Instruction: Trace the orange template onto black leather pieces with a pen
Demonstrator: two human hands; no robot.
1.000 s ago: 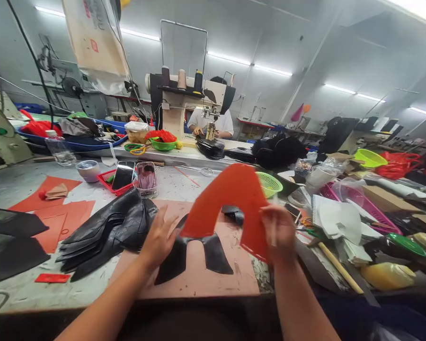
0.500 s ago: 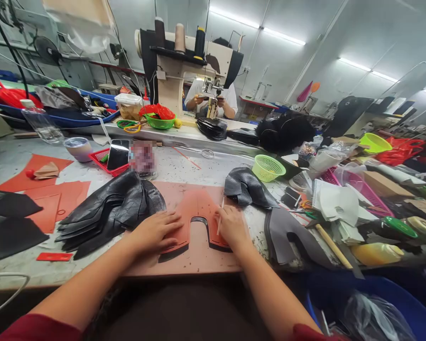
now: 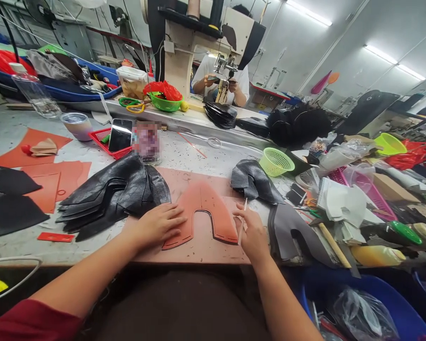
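An orange U-shaped template (image 3: 202,201) with slots lies on the pinkish board (image 3: 199,253), a thin dark edge showing beneath it. My left hand (image 3: 163,225) rests flat on the template's left leg, fingers spread out. Just right of the template, my right hand (image 3: 252,232) pinches a thin white pen (image 3: 242,222), held nearly upright. Left of the board is a stack of black leather pieces (image 3: 106,194). Toward the right lie a smaller group of black leather pieces (image 3: 250,180) and a grey-backed U-shaped piece (image 3: 291,232).
A green basket (image 3: 277,162) stands behind the right-hand pieces. At left back are a red tray (image 3: 102,142) with a phone and a cup (image 3: 77,127). A hammer (image 3: 335,246) and paper clutter lie right. Opposite, a person works behind a sewing machine (image 3: 177,61).
The template has shifted to match the dark piece beneath, which showed more below its legs before. My right hand has moved right, off the template, with the pen. The view has tilted down.
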